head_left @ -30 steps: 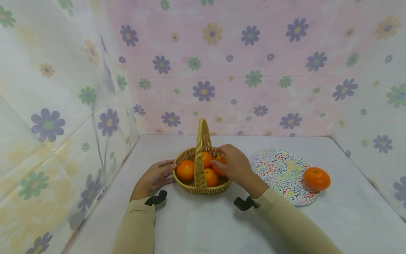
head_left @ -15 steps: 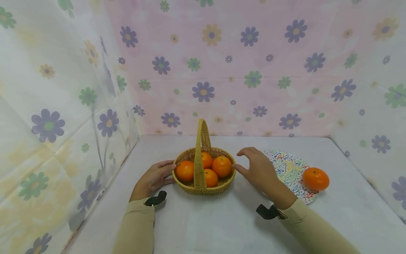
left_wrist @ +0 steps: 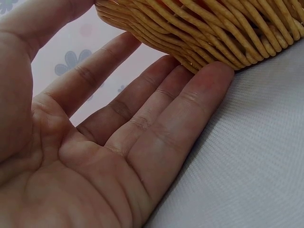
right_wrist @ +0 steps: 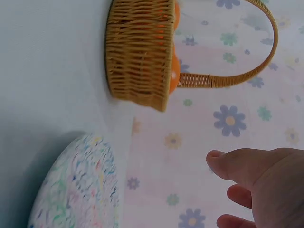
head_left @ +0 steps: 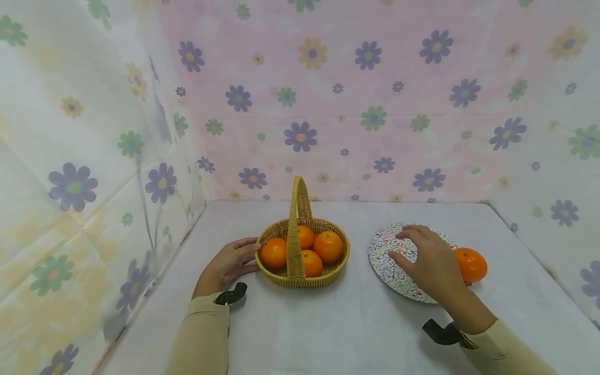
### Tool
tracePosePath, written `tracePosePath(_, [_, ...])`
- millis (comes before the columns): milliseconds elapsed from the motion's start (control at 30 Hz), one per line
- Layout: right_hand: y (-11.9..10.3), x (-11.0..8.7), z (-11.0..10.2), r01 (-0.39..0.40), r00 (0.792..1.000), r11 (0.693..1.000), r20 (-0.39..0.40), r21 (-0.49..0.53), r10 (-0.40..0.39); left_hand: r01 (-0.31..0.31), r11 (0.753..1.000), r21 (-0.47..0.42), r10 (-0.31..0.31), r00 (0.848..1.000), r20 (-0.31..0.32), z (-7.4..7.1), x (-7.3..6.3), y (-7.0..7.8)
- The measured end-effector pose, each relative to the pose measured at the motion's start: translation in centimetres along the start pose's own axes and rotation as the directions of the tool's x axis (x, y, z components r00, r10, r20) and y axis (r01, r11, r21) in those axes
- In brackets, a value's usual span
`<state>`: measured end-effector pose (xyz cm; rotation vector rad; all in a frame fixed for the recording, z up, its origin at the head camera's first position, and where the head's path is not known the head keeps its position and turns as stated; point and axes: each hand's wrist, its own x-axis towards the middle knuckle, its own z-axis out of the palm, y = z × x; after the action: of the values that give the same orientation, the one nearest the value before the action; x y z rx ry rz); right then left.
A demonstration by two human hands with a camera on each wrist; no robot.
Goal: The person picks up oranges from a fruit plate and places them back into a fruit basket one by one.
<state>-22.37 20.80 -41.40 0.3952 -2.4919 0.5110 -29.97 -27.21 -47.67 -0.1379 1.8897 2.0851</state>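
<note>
A yellow wicker basket (head_left: 300,283) with a tall handle holds several oranges (head_left: 327,247). My left hand (head_left: 230,264) touches its left end, thumb at the rim. In the left wrist view, extended fingers (left_wrist: 164,126) meet the woven side low down, near the tabletop. Over the round speckled plate (head_left: 385,260) hovers my right hand (head_left: 433,268), fingers spread and holding nothing. Another orange (head_left: 472,265) sits at the plate's right edge, just beyond this hand and partly hidden by it. The right wrist view shows the thumb (right_wrist: 237,164) apart from the basket and plate.
A white cloth covers the table (head_left: 300,333). Flower-printed cloth hangs as a back wall (head_left: 337,109) and along both sides. Each wrist carries a black curved mount (head_left: 442,332).
My right hand has let go of an orange inside the basket, pulled out and travelled right to above the plate. The left hand has stayed against the basket.
</note>
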Motion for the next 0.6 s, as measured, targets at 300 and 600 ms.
tracePosePath(300, [3.0,-1.6,-1.0,-0.183,0.983,0.983,0.009,-0.024,0.183,-0.004,1.0,0.019,0.004,1.0,0.007,0.0,-0.1,0.0])
tracePosePath(600, [6.7,-2.0,-1.5,-0.379,0.919,0.919,0.074,-0.106,0.388,-0.005,1.0,0.014,0.004,1.0,0.005,0.1,0.0,0.0])
